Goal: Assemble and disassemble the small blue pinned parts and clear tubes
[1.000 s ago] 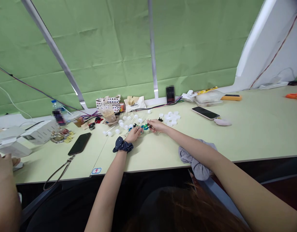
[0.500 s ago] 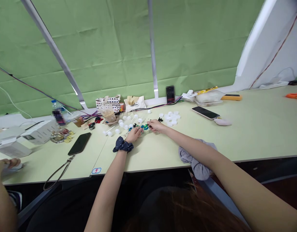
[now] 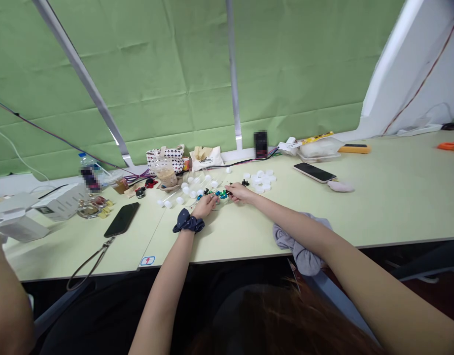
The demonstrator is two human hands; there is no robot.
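Note:
My left hand (image 3: pixel 205 205), with a dark dotted scrunchie (image 3: pixel 189 221) round its wrist, is low over the table with fingers closed in a pinch. Facing it, my right hand (image 3: pixel 238 192) is closed too, its fingertips a short way off. Small blue and green pieces (image 3: pixel 221 195) lie between the two hands, touching or just under the fingertips. What each hand grips is too small to make out. Small black pieces (image 3: pixel 245 183) are just beyond my right hand. Clear tubes with white caps (image 3: pixel 186 189) lie behind my left hand, and loose white caps (image 3: pixel 264 180) behind my right.
A plastic drink cup (image 3: pixel 165 173) and cloth bags (image 3: pixel 206 158) stand along the back. One dark phone (image 3: pixel 122 220) lies left, another phone (image 3: pixel 314 172) right. Grey cloth (image 3: pixel 307 251) hangs over the front edge under my right forearm. Another person's arm (image 3: pixel 8 301) is at far left.
The other person's arm at far left has shifted, and their fingers no longer show over the table. My own hands stay in almost the same place.

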